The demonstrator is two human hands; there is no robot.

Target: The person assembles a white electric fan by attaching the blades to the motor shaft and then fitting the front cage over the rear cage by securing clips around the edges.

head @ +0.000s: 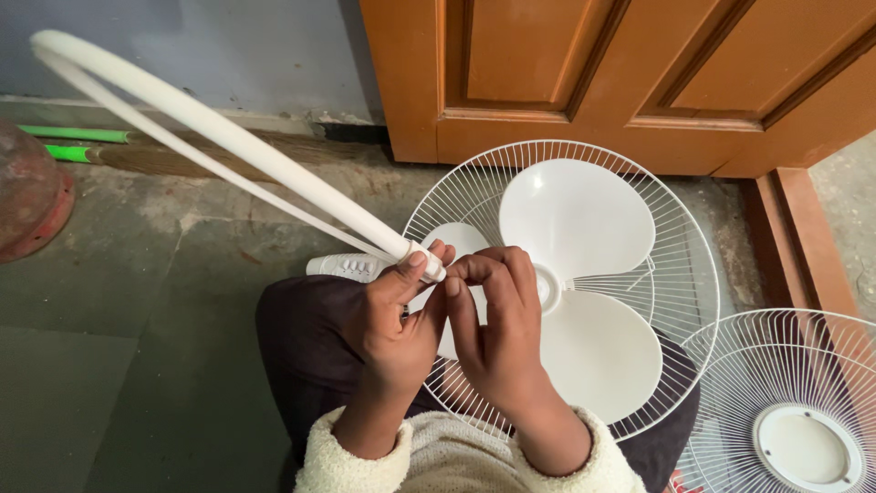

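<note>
One white plastic ring (196, 123) was in hand, a thin band looping up and away to the upper left, its two ends meeting at a small clasp just above the fingers. The left hand (397, 315) gripped that joined end, thumb pressed along the top of it and fingers curled underneath. The right hand (497, 329) sat just beside it, touching, with its fingers bent inward and the fingertips pinching at the same joint; whether it truly held the ring or only pressed on it could not be told. Both wrists rose from cream fleece sleeves (365, 461), palms turned toward each other, over the person's lap.

Beneath the hands lay one wire fan guard (675, 237) with a white three-bladed fan blade (575, 219) resting in it. A second wire guard (785, 402), with a round centre plate, lay at the lower right, its rim just beside the first. One wooden door (620, 73) stood behind, and two green sticks (73, 143) lay by the wall at the left.
</note>
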